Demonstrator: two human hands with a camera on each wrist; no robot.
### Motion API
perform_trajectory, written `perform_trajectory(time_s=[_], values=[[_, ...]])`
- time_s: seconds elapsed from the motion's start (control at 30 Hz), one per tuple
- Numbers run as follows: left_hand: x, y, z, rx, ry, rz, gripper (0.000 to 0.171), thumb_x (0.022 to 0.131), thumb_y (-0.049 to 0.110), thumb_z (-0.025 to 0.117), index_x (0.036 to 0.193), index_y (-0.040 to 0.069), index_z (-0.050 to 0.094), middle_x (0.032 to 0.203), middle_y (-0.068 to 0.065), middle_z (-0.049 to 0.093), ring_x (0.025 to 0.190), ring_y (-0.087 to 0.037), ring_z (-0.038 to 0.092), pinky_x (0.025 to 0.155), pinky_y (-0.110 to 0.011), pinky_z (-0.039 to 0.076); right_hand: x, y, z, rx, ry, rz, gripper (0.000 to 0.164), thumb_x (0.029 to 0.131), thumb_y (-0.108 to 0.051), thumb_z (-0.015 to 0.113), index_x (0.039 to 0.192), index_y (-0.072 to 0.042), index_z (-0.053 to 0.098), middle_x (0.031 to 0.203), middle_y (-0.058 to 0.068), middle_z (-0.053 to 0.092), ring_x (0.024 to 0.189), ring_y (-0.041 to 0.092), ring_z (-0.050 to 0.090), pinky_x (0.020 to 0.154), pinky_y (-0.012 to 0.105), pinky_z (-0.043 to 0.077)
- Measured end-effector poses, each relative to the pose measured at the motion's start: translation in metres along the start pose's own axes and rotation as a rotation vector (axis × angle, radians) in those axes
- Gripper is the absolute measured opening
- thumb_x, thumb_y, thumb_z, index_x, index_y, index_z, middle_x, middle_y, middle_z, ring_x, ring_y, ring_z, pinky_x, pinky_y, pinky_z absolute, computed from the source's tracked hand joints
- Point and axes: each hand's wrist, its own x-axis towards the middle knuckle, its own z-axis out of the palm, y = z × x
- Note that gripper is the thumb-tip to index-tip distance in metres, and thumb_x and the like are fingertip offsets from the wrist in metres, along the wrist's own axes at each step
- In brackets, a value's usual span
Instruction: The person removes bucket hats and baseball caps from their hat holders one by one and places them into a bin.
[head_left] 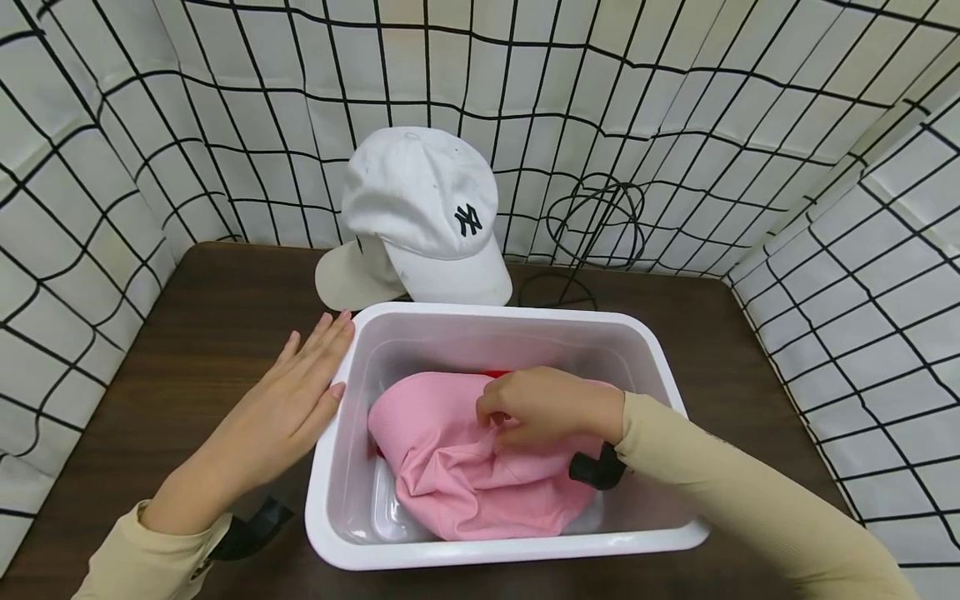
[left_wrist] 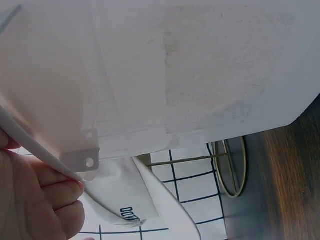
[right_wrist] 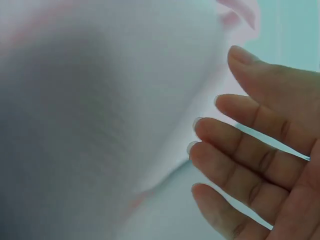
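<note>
A white plastic bin [head_left: 562, 546] holds a crumpled pink cap [head_left: 450, 467], with a bit of something red [head_left: 495, 373] showing behind it. My right hand [head_left: 547, 408] is over the cap inside the bin, fingers loosely bent. In the right wrist view, that hand [right_wrist: 255, 150] has its fingers spread apart with nothing between them, beside the blurred pale fabric [right_wrist: 125, 100]. My left hand [head_left: 285, 400] lies along the bin's left rim, fingers extended. The left wrist view shows this hand [left_wrist: 40, 200] against the rim from below.
Behind the bin stand a white cap [head_left: 420, 192] with a dark NY logo and a beige cap brim [head_left: 352, 279]. A coiled black cable [head_left: 600, 217] hangs at the back. Black wire mesh with white sheeting surrounds the dark wooden table [head_left: 232, 333].
</note>
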Motion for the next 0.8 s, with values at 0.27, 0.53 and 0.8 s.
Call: perform_trajectory(time_s=[0.27,0.53,0.8], values=[[0.000,0.001,-0.002,-0.002,0.000,-0.003,0.059,0.098,0.019,0.045,0.149,0.002,0.021,0.153,-0.016,0.023,0.142,-0.029,0.017,0.115,-0.044,0.007,-0.004,0.002,-0.017,-0.007,0.165,-0.049,0.009,0.083,-0.017,0.072,0.090,-0.013,0.067,0.085,-0.002,0.064,0.080,0.011,0.060,0.072,0.024,0.049],[-0.001,0.000,-0.002,-0.002,-0.007,-0.005,0.059,0.098,0.020,0.045,0.149,0.002,0.021,0.153,-0.017,0.023,0.142,-0.030,0.016,0.115,-0.043,0.007,-0.004,0.004,-0.026,-0.022,0.282,-0.059,0.012,0.083,-0.023,0.074,0.090,-0.014,0.069,0.085,-0.006,0.061,0.076,0.008,0.059,0.068,0.022,0.048],[-0.001,-0.001,-0.004,0.011,-0.019,0.004,0.060,0.099,0.022,0.045,0.149,0.002,0.020,0.153,-0.017,0.022,0.143,-0.026,0.013,0.115,-0.044,0.007,-0.004,0.007,-0.033,-0.025,0.359,-0.096,0.012,0.081,-0.019,0.075,0.089,-0.012,0.069,0.084,-0.005,0.062,0.077,0.009,0.059,0.071,0.020,0.048]])
